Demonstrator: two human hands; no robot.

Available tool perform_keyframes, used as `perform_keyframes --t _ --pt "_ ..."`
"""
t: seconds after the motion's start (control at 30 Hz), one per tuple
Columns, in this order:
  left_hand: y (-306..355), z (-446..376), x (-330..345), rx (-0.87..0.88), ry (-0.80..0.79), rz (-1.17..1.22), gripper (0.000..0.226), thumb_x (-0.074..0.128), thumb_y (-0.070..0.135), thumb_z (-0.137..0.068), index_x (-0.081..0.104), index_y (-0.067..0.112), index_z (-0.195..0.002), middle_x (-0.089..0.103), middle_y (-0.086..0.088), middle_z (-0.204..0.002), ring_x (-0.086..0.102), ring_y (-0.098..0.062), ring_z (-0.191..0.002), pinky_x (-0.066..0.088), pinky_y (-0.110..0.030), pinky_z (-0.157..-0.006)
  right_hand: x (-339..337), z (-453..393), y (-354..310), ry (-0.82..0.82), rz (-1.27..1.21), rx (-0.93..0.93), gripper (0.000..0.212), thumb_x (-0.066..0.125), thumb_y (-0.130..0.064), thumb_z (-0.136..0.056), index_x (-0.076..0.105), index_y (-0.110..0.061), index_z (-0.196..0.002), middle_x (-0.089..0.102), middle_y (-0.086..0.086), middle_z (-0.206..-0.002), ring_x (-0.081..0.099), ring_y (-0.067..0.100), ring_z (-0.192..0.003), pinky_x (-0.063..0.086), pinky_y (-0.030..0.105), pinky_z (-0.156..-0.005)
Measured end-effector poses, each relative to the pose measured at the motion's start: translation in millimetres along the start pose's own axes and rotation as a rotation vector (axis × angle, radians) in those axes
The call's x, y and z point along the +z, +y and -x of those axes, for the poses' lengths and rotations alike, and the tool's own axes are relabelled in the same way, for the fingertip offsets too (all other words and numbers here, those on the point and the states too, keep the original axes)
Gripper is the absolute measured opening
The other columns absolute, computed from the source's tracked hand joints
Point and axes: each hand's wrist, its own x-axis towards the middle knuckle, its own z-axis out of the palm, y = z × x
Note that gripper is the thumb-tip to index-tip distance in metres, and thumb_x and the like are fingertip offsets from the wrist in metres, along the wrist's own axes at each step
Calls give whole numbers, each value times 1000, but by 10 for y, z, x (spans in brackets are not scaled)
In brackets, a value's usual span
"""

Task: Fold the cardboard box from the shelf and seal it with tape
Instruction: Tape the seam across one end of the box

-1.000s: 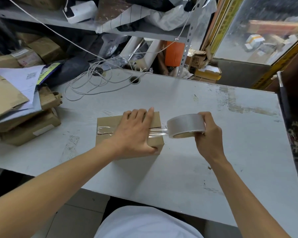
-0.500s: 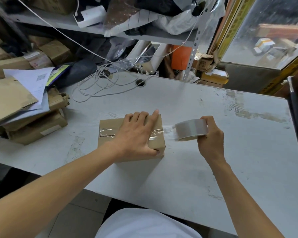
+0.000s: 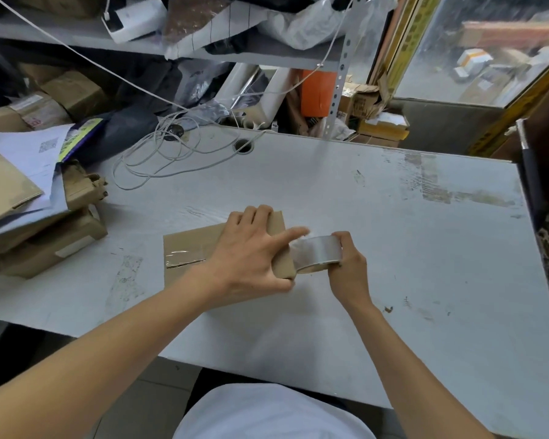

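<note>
The left hand lies spread flat on top of the cardboard box, palm down, its forefinger stretched out to the right and touching the tape roll. We see the right hand wrapped around that roll, fingers pinching it, holding it right against the box's right end. The box sits near the middle of the white table, a little to the left, close to the near edge. We judge the folding done: the box stands closed, and a clear tape strip already runs along its top seam. What seems left is carrying the tape down the right end, tearing it off and pressing it flat. As for writing, there is little we can read: a sheet of paper at the far left carries a square code, and the printing on the cartons beyond the table is too blurred to make out.
</note>
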Motion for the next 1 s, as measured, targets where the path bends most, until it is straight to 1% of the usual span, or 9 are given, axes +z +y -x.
perform_keyframes --t 0.13,0.3,0.37,0.47,0.57,0.67,0.77,0.87,1.0 --pt "-38 26 -78 13 -69 2 63 54 75 -60 57 43 -115 45 -10 -122 44 -30 -110 33 -41 -92 -1 7 15 -124 -42 -2 50 54 12 -78 49 -18 -118 60 2 -98 56 23 -82 43 24 -62" --pt "-229 40 -201 65 -135 -21 62 52 76 -62 63 40 -113 45 -11 -125 43 -29 -117 33 -40 -94 -577 -311 72 -726 -66 75 79 45 8 -72 43 -33 -140 45 -7 -142 45 12 -127 39 29 -102" --pt "-357 78 -276 86 -164 -64 60 55 74 -63 65 39 -111 46 -13 -125 44 -30 -115 33 -40 -94 -554 -525 21 -492 9 79 62 43 15 -78 61 -24 -122 61 1 -127 58 17 -114 47 30 -94" --pt "-571 136 -345 82 -183 -76 57 63 70 -62 67 39 -110 47 -14 -126 45 -30 -111 33 -36 -90 -121 -780 -100 -193 155 86 27 56 -3 -87 69 -16 -106 71 5 -102 66 24 -97 49 28 -81" --pt "-685 168 -327 70 -169 -39 58 66 69 -60 69 37 -108 48 -16 -124 47 -31 -107 31 -33 -85 319 -892 -118 -438 402 77 31 65 -26 -88 61 -14 -117 64 9 -112 60 28 -103 49 35 -82" --pt "-690 191 -290 77 -178 -26 59 66 69 -59 68 36 -108 50 -16 -124 46 -31 -106 35 -36 -85 417 -940 -130 -539 585 64 26 61 -24 -91 59 -6 -109 64 16 -113 58 32 -100 44 33 -72" --pt "-681 186 -290 73 -164 0 60 65 68 -58 68 35 -108 50 -16 -123 46 -30 -107 34 -35 -86 235 -949 -322 -457 378 128 17 72 -23 -84 62 -10 -90 67 10 -95 59 25 -80 42 28 -61" --pt "-679 175 -298 72 -148 21 59 65 67 -58 67 34 -107 49 -14 -123 46 -29 -106 34 -34 -87 -24 -707 -793 -229 -122 130 21 73 -22 -83 58 -10 -91 62 3 -83 58 11 -62 45 23 -56" --pt "-687 180 -279 61 -99 48 75 71 65 -55 60 27 -119 50 -8 -122 48 -24 -104 36 -31 -85 -23 -180 -1165 -247 -552 191 18 70 -14 -87 57 -8 -98 63 12 -91 72 17 -61 62 37 -67"
